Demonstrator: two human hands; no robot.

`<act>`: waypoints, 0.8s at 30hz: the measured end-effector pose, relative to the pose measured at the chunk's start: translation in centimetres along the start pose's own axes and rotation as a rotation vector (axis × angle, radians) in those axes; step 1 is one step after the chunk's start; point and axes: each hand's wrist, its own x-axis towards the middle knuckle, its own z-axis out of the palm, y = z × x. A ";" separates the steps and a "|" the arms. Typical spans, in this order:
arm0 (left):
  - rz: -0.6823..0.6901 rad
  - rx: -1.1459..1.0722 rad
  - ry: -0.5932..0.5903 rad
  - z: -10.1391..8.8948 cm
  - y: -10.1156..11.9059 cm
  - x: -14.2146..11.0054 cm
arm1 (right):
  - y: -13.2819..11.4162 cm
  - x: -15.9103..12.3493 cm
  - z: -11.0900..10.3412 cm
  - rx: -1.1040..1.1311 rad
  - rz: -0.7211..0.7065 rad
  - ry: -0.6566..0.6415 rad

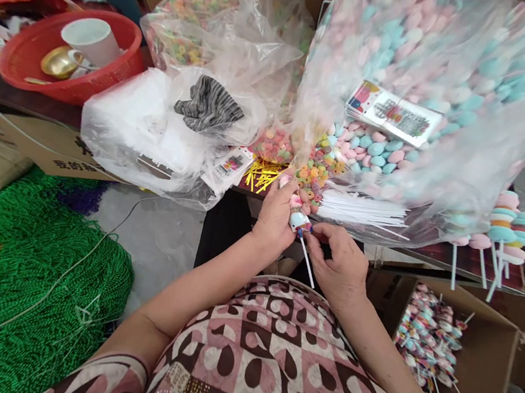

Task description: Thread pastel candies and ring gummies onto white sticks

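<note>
My left hand (277,218) is closed around the upper part of a marshmallow candy skewer (298,218) in a printed clear wrapper. Its white stick points down toward my lap. At the wrapper's lower end, where the stick comes out, the thumb and forefinger of my right hand (339,263) pinch the gathered edge. Whether a tie is between those fingertips is too small to tell. Just beyond my hands lie gold twist ties (262,175), ring-shaped gummies (315,172) and a pile of white sticks (361,212).
A large bag of pink and blue marshmallows (494,95) carries a stack of printed wrappers (391,114). Unwrapped skewers (503,229) overhang the table's right edge. Below, a cardboard box (483,371) holds wrapped ones. A red basket (16,62) stands left, above green beads (22,290).
</note>
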 end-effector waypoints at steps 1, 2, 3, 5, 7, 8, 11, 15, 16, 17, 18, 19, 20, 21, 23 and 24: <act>-0.006 -0.003 0.007 0.1 0.0 -0.1 | 0.0 0.0 0.0 -0.008 -0.003 0.002; -0.010 -0.006 0.017 0.1 0.0 -0.1 | 0.0 0.1 0.1 -0.012 -0.003 0.010; -0.014 -0.007 0.026 0.1 0.0 -0.1 | 0.1 0.1 0.1 -0.014 -0.005 0.023; -0.022 -0.007 0.039 0.0 0.0 0.0 | 0.2 0.3 0.3 -0.017 -0.026 0.050; -0.029 -0.007 0.046 -0.3 -0.2 0.2 | 0.3 0.5 0.4 -0.015 -0.046 0.055; -0.034 -0.008 0.049 -0.4 -0.3 0.3 | 0.3 0.6 0.4 -0.006 -0.042 0.049; -0.043 -0.025 0.053 -0.8 -0.7 0.6 | 0.0 0.6 0.3 0.105 0.091 0.032; -0.026 -0.072 0.022 -0.5 -0.8 0.6 | -0.8 0.0 0.0 0.403 0.365 0.058; -0.021 -0.079 0.011 -0.3 -0.7 0.5 | -1.0 -0.2 -0.1 0.458 0.390 0.071; -0.012 -0.080 0.000 -0.2 -0.5 0.5 | -1.1 -0.3 -0.2 0.498 0.392 0.085; 0.002 -0.075 -0.006 0.0 -0.4 0.4 | -1.2 -0.3 -0.2 0.524 0.381 0.098; 0.022 -0.064 -0.012 0.2 -0.2 0.3 | -1.2 -0.3 -0.3 0.544 0.366 0.106; 0.047 -0.047 -0.016 0.3 0.0 0.1 | -1.2 -0.2 -0.4 0.560 0.359 0.103; 0.073 -0.024 -0.019 0.4 0.1 0.0 | -1.1 -0.1 -0.5 0.566 0.361 0.082; 0.112 0.026 -0.029 0.6 0.3 -0.3 | -0.9 0.3 -0.6 0.557 0.372 -0.014; 0.124 0.046 -0.037 0.6 0.3 -0.5 | -0.8 0.4 -0.6 0.551 0.374 -0.071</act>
